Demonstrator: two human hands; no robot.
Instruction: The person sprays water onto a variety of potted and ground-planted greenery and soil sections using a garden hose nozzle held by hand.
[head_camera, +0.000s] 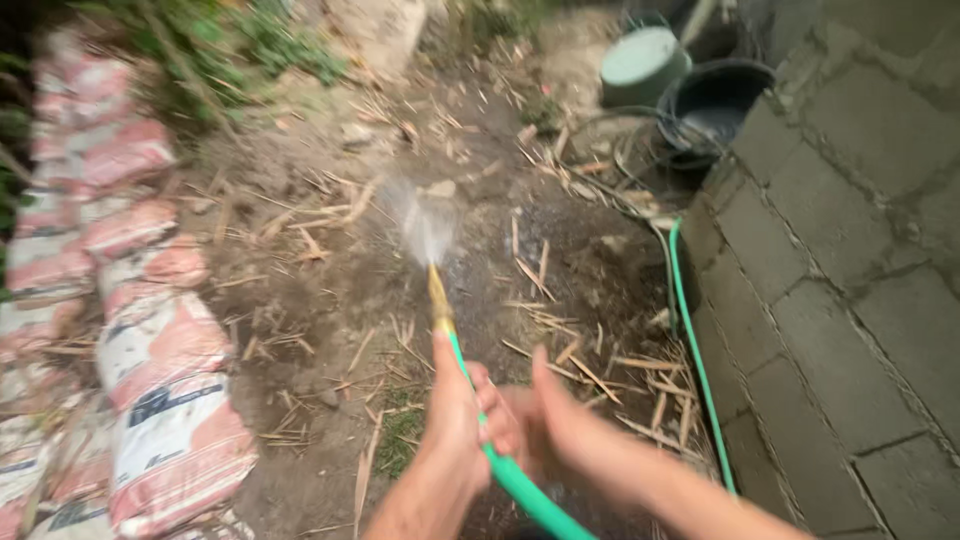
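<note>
My left hand (452, 400) grips a green garden hose (520, 487) just behind its brass nozzle (439, 299). A spray of water (425, 225) fans out from the nozzle tip toward the dirt ahead. My right hand (540, 415) sits next to the left one, fingers curled around the hose with the thumb raised. The hose runs back under my forearms and loops along the foot of the wall (690, 330). The ground below the spray is dark and wet.
Stacked red-and-white sacks (150, 350) line the left side. A grey block wall (850, 250) stands on the right. A black bucket (715, 100) and a pale green container (642, 62) sit at the back right. Dry stalks litter the soil (320, 290); plants (220, 50) grow behind.
</note>
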